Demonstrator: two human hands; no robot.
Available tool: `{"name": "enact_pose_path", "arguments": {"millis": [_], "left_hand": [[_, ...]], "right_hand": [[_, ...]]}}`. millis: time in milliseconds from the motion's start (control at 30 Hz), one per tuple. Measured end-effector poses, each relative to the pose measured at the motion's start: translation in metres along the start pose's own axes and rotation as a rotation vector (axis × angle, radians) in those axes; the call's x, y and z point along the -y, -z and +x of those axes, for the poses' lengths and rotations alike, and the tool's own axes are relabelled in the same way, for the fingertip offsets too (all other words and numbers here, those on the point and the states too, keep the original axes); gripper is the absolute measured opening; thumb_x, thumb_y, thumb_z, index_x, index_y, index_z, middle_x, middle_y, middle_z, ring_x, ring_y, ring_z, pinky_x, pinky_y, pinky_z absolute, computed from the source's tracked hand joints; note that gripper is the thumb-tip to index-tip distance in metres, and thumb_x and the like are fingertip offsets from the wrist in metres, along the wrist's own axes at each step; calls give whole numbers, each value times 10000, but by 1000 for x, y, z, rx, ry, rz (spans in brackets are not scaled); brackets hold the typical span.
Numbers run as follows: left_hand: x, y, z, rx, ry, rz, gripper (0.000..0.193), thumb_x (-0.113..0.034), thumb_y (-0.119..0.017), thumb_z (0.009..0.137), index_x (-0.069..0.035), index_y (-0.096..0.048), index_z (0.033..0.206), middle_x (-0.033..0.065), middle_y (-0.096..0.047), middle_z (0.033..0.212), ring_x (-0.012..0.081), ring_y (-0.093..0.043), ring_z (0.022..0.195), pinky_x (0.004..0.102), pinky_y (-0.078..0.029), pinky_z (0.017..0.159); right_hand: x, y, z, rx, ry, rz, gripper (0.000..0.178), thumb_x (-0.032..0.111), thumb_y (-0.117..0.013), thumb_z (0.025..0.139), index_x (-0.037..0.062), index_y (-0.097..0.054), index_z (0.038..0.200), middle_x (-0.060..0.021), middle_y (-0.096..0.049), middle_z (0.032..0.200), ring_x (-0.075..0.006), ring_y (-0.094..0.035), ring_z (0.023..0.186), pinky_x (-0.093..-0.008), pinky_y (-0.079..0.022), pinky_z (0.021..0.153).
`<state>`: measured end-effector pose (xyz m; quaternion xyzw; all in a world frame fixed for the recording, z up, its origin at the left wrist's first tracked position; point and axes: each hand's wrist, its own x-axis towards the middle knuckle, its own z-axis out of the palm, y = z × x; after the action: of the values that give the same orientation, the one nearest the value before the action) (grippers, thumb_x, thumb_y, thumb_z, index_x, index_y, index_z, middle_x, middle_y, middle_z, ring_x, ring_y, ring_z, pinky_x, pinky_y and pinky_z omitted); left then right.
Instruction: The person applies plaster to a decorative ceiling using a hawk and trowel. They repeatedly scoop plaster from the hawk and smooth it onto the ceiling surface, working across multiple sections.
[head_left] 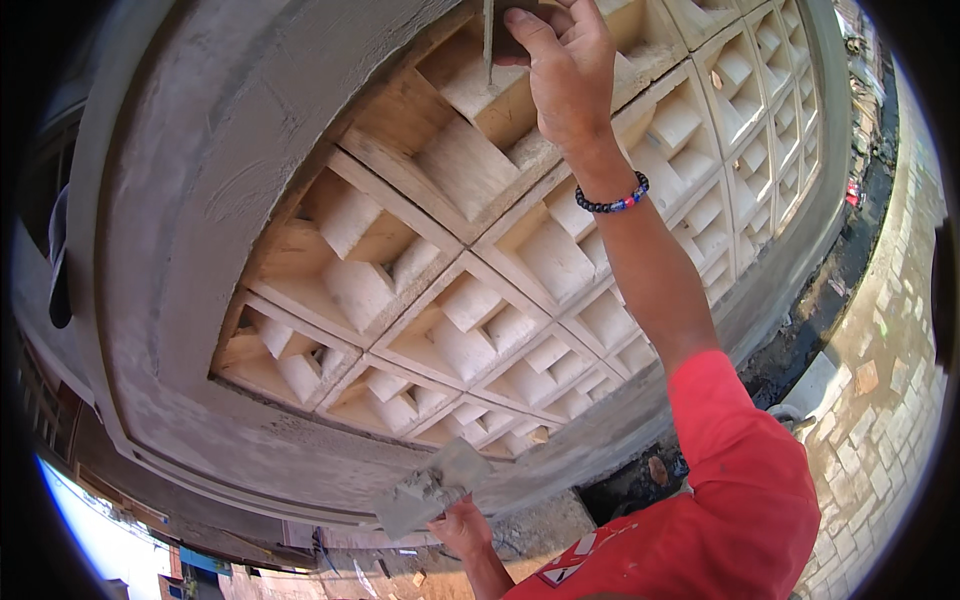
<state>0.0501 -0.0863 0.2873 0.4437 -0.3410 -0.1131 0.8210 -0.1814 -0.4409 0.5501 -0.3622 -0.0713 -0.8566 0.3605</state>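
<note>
Nearest the camera, wears a red shirt (pixel 740 470) across the lower right, short in the sleeve. Reaches up from there with a bare right arm, beaded bracelet (pixel 612 204) at the wrist. Holds a thin, flat, trowel-like tool (pixel 488 45) in the right hand (pixel 568 70), with fingers closed around it, nearly edge-on and partly cut off by the view's top edge. Cannot tell whether touching the blocks behind.

Grips a flat grey board (pixel 467 466) in the left hand (pixel 463 527), low in the view, with thumb and fingers closed at the near edge. Carries grey mortar (pixel 420 487) on that board, near the wall's lower border; cannot tell whether in contact.

Leaves broad open room between the hands, across a pale block lattice (pixel 460 165) with deep, stepped recesses. Bounds that lattice with a smooth grey plaster border (pixel 240 190), somewhat rough along the inner edge. Below the wall, opens into a dark ditch (pixel 635 490), then rightward onto paved ground (pixel 865 480).
</note>
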Motion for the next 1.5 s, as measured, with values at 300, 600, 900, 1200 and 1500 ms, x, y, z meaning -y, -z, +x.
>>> {"name": "enact_pose_path", "arguments": {"millis": [300, 600, 900, 1200, 1500], "left_hand": [[1, 26, -4, -21, 23, 12, 627, -224, -809, 712, -66, -497, 1233, 72, -598, 1151, 233, -598, 1044, 454, -503, 922], [-1, 13, -6, -57, 6, 11, 674, -236, -817, 704, -69, -471, 1257, 67, -588, 1166, 234, -587, 1060, 458, -501, 924], [-4, 32, -8, -63, -6, 20, 690, -229, -820, 703, -94, -456, 1273, 43, -576, 1169, 207, -578, 1057, 462, -496, 923], [-18, 42, -18, -111, -40, 38, 691, -220, -813, 711, -89, -449, 1284, 70, -523, 1266, 239, -538, 1144, 425, -507, 907], [-22, 68, -15, -132, -14, 2, 701, -213, -813, 710, -77, -446, 1291, 73, -512, 1280, 251, -537, 1145, 450, -507, 900]], "right_hand": [[-10, 31, 54, -243, -256, 453, 231, 23, -399, 924, -61, -466, 1127, -189, -575, 1030, -291, -594, 953, -422, -559, 806], [-31, -17, 24, -190, -338, 540, 165, 76, -470, 928, 1, -519, 1067, -120, -601, 932, -219, -609, 846, -340, -537, 687], [-44, -118, -96, -211, -508, 682, 280, 40, -568, 879, 1, -388, 1090, -134, -575, 981, -155, -597, 762, -328, -576, 600], [-42, -77, -119, -146, -474, 712, 294, 46, -581, 881, -16, -412, 1114, -135, -605, 974, -202, -646, 794, -379, -586, 665], [-44, -44, -43, -186, -227, 505, 172, 96, -482, 934, 4, -511, 1076, -111, -615, 949, -207, -623, 816, -335, -549, 678]]}}
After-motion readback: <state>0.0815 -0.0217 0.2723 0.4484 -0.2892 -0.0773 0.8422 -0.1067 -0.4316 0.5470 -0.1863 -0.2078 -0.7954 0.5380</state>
